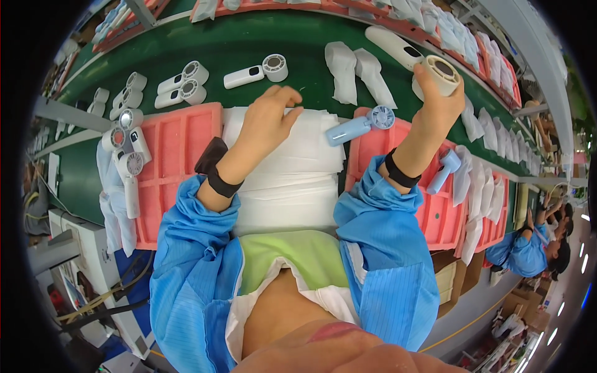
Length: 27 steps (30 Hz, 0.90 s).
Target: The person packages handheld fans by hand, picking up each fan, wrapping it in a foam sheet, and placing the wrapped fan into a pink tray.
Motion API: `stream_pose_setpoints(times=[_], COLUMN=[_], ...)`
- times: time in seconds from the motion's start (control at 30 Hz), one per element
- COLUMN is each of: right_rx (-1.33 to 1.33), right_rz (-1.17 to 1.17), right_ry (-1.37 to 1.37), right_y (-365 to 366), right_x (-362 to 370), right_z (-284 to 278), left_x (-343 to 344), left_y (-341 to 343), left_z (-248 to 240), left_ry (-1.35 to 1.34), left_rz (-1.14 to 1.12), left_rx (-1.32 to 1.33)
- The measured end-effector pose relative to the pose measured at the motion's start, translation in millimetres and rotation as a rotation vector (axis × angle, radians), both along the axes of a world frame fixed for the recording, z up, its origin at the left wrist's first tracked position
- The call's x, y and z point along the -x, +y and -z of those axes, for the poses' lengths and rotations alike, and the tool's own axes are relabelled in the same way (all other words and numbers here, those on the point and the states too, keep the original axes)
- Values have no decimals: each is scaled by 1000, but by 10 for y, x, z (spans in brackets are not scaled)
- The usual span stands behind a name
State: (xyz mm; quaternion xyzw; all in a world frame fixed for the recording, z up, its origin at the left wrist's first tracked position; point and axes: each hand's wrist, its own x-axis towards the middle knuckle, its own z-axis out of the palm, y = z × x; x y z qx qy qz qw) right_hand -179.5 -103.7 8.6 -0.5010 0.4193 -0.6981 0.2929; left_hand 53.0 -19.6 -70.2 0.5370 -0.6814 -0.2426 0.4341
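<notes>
My right hand (439,107) is closed around the round head of a cream-white handheld fan (393,47), its handle pointing up and left over the green surface. My left hand (268,122) hovers above a stack of white sheet-like bags (283,189), fingers loosely bent and apart, nothing in them. A light blue handheld fan (349,132) lies between the stack's right edge and the pink tray on the right. Beyond my left hand, a white handheld fan (244,77) rests on the green surface. Two white-wrapped items (342,73) lie to its right.
Pink compartment trays stand on both sides, a left one (177,168) and a right one (429,217). Several white fans (127,149) sit at the left tray's edge. A green work surface (298,37) runs across the back. Co-workers in blue (519,252) are at far right.
</notes>
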Motion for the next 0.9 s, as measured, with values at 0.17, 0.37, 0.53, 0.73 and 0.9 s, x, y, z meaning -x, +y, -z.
stream_pose_setpoints(times=[0.17, 0.37, 0.53, 0.73, 0.9], right_rx=[17, -56, -155, -70, 239], right_rz=[-48, -219, -374, -555, -641], right_ry=[71, 245, 336, 413, 567], right_y=[63, 120, 349, 411, 409], right_x=[-133, -40, 95, -43, -501], right_z=[5, -50, -208, -173, -35], left_x=[205, 154, -86, -235, -228], left_y=[10, -70, -121, 23, 184], left_z=[488, 678, 482, -68, -391], left_ry=[-415, -452, -11, 339, 709], left_rz=[-44, -9, 25, -12, -75], left_rx=[-85, -81, -223, -236, -54])
